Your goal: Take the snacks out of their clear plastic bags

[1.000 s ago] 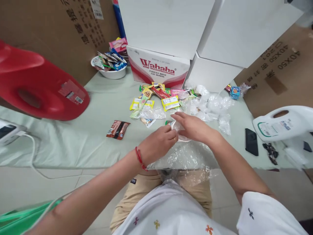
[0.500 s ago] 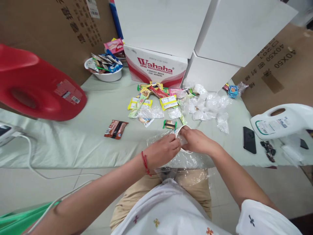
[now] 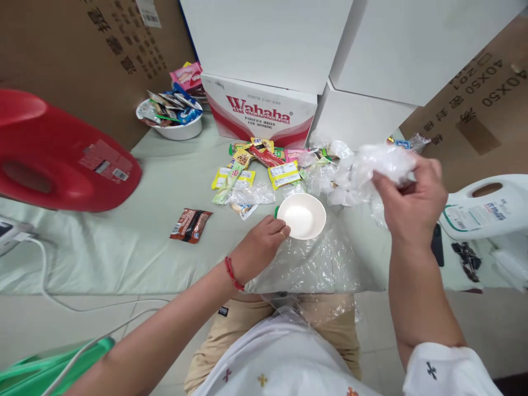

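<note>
Head view: pinches one bowl [image 3: 303,214] by left rim with left hand [image 3: 262,242], fingers closed on edge. Has bowl at front middle of table [image 3: 148,242], between hands, over clear film [image 3: 319,269]. Cannot tell base contact. Grips one plastic clump [image 3: 383,159] in right hand [image 3: 416,198], thumb and fingers half curled round it, up and right of bowl. Cannot tell clump's separation from plastic heap [image 3: 346,195] behind.

Shows one brown packet [image 3: 191,225] left of bowl, well apart from snack pile [image 3: 247,165]. Includes one red packet [image 3: 268,158] in pile; cannot count the rest. Also counts one tub [image 3: 177,131] of packets at back left, one red jug [image 3: 74,159] at left, one white jug [image 3: 490,203] at right, one phone [image 3: 438,247], partly hidden, one Wahaha box [image 3: 259,124], two brown cartons [image 3: 53,55], one each side.
</note>
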### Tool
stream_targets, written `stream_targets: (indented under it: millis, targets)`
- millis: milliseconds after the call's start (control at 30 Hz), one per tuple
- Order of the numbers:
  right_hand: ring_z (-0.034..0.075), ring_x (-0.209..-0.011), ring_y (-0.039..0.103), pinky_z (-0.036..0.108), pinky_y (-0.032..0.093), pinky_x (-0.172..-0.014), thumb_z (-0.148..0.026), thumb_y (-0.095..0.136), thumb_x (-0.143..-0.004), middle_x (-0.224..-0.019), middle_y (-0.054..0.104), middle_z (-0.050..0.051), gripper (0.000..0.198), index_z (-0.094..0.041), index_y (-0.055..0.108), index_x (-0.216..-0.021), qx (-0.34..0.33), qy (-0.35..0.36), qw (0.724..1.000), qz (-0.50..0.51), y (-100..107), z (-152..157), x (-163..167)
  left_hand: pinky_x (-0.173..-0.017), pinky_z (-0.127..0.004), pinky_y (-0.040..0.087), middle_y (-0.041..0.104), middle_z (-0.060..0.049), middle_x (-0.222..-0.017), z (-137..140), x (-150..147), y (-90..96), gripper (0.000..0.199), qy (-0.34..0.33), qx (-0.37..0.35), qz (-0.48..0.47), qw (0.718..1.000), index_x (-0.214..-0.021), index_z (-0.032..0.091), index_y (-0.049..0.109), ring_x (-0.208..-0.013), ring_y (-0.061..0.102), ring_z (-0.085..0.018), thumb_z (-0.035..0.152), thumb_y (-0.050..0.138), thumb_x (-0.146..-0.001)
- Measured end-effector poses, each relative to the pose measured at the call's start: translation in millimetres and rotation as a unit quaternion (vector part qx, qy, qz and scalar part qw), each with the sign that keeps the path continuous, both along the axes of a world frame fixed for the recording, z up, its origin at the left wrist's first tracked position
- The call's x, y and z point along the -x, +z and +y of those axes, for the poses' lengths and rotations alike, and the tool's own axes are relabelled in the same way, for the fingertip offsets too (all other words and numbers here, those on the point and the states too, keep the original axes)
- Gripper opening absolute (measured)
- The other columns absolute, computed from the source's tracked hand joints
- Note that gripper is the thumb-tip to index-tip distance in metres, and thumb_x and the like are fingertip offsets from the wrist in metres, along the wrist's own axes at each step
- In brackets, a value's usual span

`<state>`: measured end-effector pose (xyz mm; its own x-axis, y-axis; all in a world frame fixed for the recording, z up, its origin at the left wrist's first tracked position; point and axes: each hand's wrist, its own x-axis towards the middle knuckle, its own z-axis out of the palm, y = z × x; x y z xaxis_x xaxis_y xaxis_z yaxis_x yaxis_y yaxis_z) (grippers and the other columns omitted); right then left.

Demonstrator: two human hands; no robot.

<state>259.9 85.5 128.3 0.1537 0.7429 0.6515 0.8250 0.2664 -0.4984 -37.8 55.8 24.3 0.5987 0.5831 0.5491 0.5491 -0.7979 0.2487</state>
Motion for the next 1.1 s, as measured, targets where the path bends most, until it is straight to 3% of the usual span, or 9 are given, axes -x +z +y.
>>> stream_targets:
  millis: [100, 267, 400, 533, 667, 800, 933, 1033, 1100]
  targets:
    - [0.030, -0.115, 0.060, 0.045, 0.055, -0.091, -0.052, 0.065, -0.096, -0.133, 0.053, 0.017, 0.053, -0.023, 0.058, -0.140, -0.016, -0.092, 0.995, -0.033, -20.3, 60.9, -36.0, -0.075, -0.030, 0.054, 0.072, -0.008, -0.100, 1.0, -3.8, 2.6, 0.018, 0.015, -0.012, -0.024, 1.000, -0.106, 0.016, 0.064, -0.086, 0.059, -0.018, 0.006, 0.049, -0.102]
    - [0.037, -0.126, 0.058, 0.057, 0.050, -0.105, -0.052, 0.071, -0.089, -0.145, 0.047, 0.022, 0.075, -0.017, 0.047, -0.151, 0.136, -0.091, 0.984, -0.064, -51.1, 108.9, -64.0, -0.074, -0.030, 0.054, 0.073, -0.007, -0.098, -4.9, -3.8, 18.2, 0.020, 0.035, 0.001, -0.036, 0.999, -0.103, 0.018, 0.066, -0.086, 0.063, -0.018, 0.006, 0.050, -0.100]
    - [0.026, -0.107, 0.068, 0.044, 0.059, -0.091, -0.043, 0.063, -0.097, -0.155, 0.046, 0.017, 0.059, -0.026, 0.049, -0.152, 0.109, 0.075, 0.987, -0.092, -30.6, 33.2, -36.9, -0.076, -0.029, 0.056, 0.074, -0.007, -0.099, -13.9, -3.0, 26.9, 0.021, 0.041, 0.061, -0.067, 0.995, -0.102, 0.018, 0.068, -0.092, 0.068, -0.018, 0.007, 0.050, -0.100]
    - [0.022, -0.113, 0.069, 0.034, 0.062, -0.085, -0.029, 0.061, -0.101, -0.148, 0.059, 0.013, 0.044, -0.029, 0.058, -0.144, 0.154, 0.341, 0.905, -0.199, -19.3, -63.6, 1.6, -0.077, -0.027, 0.058, 0.075, -0.007, -0.099, -25.7, -15.4, 34.9, 0.023, -0.032, 0.110, -0.092, 0.989, -0.099, 0.019, 0.069, -0.090, 0.070, -0.016, 0.009, 0.048, -0.101]
    - [0.019, -0.096, 0.072, 0.030, 0.059, -0.082, -0.014, 0.055, -0.102, -0.109, 0.075, 0.009, 0.025, -0.022, 0.069, -0.121, 0.172, 0.288, 0.917, -0.216, -21.0, -123.9, 0.9, -0.093, -0.031, 0.060, 0.071, -0.012, -0.131, -42.9, -31.7, 35.0, 0.028, -0.063, 0.132, -0.146, 0.979, -0.122, 0.020, 0.067, -0.113, 0.070, -0.018, 0.011, 0.049, -0.103]
    - [0.016, -0.085, 0.072, 0.025, 0.057, -0.073, -0.028, 0.055, -0.104, -0.101, 0.076, 0.007, 0.017, -0.022, 0.072, -0.105, 0.346, 0.209, 0.901, -0.156, 0.7, -156.5, -54.5, -0.109, -0.043, 0.054, 0.064, -0.013, -0.146, -57.9, -25.0, 3.3, 0.032, -0.023, 0.164, -0.089, 0.982, -0.132, 0.021, 0.065, -0.132, 0.062, -0.025, 0.019, 0.052, -0.103]
    - [0.020, -0.069, 0.071, 0.031, 0.054, -0.065, -0.050, 0.063, -0.096, -0.083, 0.076, 0.007, 0.034, -0.019, 0.078, -0.097, 0.438, 0.008, 0.872, -0.219, 25.3, -104.2, -135.6, -0.110, -0.059, 0.048, 0.077, -0.010, -0.122, -62.5, -5.1, -46.6, 0.024, 0.013, 0.199, 0.057, 0.978, -0.106, 0.022, 0.076, -0.126, 0.065, -0.031, 0.015, 0.053, -0.098]
    - [0.032, -0.077, 0.075, 0.045, 0.053, -0.072, -0.062, 0.069, -0.082, -0.074, 0.070, 0.013, 0.054, -0.009, 0.078, -0.084, 0.308, -0.211, 0.893, -0.252, 42.6, -2.2, -192.0, -0.110, -0.061, 0.048, 0.075, -0.011, -0.130, -61.3, 1.5, -65.7, 0.030, 0.012, 0.193, 0.080, 0.978, -0.113, 0.022, 0.076, -0.129, 0.064, -0.031, 0.013, 0.052, -0.097]
    - [0.036, -0.099, 0.075, 0.048, 0.052, -0.083, -0.066, 0.053, -0.089, -0.095, 0.071, 0.020, 0.067, -0.003, 0.076, -0.098, 0.252, -0.237, 0.906, -0.243, 56.4, 65.7, -219.4, -0.109, -0.061, 0.048, 0.075, -0.011, -0.130, -61.2, 1.1, -66.8, 0.031, 0.016, 0.185, 0.080, 0.979, -0.113, 0.022, 0.076, -0.128, 0.065, -0.031, 0.013, 0.051, -0.096]
